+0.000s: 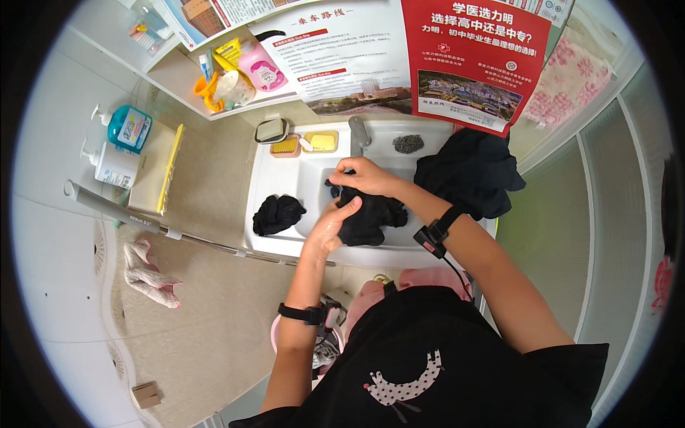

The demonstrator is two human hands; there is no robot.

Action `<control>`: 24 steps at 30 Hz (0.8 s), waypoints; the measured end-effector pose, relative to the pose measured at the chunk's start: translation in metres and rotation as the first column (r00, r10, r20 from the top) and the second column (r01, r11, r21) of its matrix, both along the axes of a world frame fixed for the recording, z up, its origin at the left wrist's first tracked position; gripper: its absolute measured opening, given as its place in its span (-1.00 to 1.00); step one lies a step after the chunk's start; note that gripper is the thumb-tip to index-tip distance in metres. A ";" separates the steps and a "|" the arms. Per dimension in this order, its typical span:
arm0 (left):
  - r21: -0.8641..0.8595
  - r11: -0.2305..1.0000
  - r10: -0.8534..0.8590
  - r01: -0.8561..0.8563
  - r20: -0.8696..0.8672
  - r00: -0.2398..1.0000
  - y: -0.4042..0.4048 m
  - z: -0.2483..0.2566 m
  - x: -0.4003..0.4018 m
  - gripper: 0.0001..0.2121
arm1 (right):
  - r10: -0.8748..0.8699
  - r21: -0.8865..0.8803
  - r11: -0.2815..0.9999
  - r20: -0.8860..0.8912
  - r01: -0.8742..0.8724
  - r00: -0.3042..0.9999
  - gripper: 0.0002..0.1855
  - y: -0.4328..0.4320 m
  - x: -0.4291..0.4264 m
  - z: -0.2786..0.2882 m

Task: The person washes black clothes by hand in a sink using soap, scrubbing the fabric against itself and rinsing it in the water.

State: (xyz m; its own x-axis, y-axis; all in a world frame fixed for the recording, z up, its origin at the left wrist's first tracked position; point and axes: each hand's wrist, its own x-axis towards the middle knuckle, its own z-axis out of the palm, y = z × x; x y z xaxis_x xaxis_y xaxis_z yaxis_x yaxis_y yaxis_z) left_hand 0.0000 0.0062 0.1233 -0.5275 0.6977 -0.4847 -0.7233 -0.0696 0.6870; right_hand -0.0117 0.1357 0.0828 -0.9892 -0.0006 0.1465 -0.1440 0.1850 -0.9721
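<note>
In the white sink (316, 184) lies a bunched black cloth (369, 219), perhaps a garment. My left hand (334, 222) grips its left edge, thumb on top. Just above, my right hand (361, 175) pinches a small dark part of the cloth between thumb and fingers. What the fingers under the cloth do is hidden. A second crumpled black cloth (278, 214) rests on the sink's left ledge. At the right, a larger dark cloth (468, 171) is draped over the sink's edge.
Behind the sink's left ledge sit soap dishes (285, 145) with bars of soap. The faucet (359, 132) and a steel wool scourer (408, 143) are at the back. Pump bottles (128, 128) stand left. A grey pole (112, 206) crosses at left; a shelf (230, 113) and posters (476, 59) overhang.
</note>
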 end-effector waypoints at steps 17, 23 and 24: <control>0.279 0.897 0.355 -0.344 0.012 0.935 -0.036 -0.005 -0.017 -0.65 | -0.128 -0.343 0.918 0.226 0.202 0.966 -0.74 0.010 0.039 -0.042; 0.494 0.868 -0.028 -0.053 0.156 0.987 -0.019 -0.067 -0.043 -0.69 | -0.226 0.286 0.915 -0.220 0.285 0.949 -0.78 -0.071 0.056 0.020; 0.530 0.845 0.013 -0.073 0.116 0.993 -0.015 -0.074 -0.037 -0.70 | -0.363 0.286 0.862 -0.227 0.418 0.904 -0.78 -0.066 0.043 0.012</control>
State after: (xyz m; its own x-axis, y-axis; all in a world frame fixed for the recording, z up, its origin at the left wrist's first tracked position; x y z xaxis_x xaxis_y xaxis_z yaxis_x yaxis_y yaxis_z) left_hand -0.0372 -0.0090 0.0492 -0.5308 0.8418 -0.0986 -0.7756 -0.4356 0.4568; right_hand 0.0315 0.0700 0.0953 -0.8806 0.3067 0.3611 -0.1423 0.5557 -0.8191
